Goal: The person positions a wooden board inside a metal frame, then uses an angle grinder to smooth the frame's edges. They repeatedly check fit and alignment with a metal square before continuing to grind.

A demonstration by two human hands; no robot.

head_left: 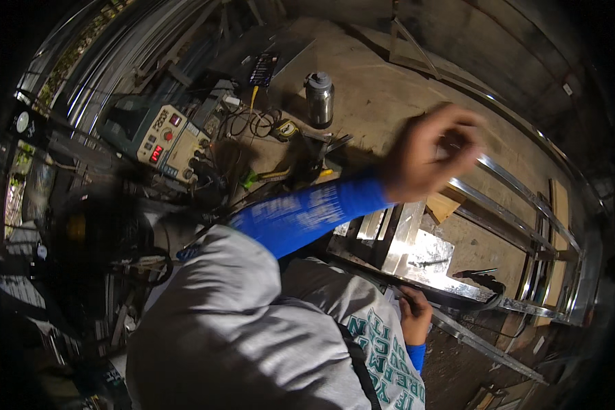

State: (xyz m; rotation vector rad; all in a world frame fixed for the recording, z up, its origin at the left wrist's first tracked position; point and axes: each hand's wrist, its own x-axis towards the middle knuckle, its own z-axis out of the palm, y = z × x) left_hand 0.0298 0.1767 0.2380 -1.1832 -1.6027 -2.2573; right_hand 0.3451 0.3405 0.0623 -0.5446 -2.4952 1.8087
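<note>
My left hand [436, 152] is raised at the end of a blue-sleeved arm, above the metal workpiece. Its fingers curl inward but are smeared by motion, so I cannot tell whether anything is in them. My right hand [415, 313] is lower down, beside my grey shirt, with bent fingers closed at the near edge of the metalwork. Whatever those fingers grip is hidden. Between the hands lies a shiny metal plate [430, 253], brightly lit and joined to metal bars. A dark tool [482, 276] rests by the plate's right end.
A welding machine [167, 142] with a lit red display stands at left. Near it are a tape measure [285, 128], a hammer [273, 175] and a steel flask [319, 100]. A long metal frame [526, 198] stretches right. Cables and metal lengths crowd the left.
</note>
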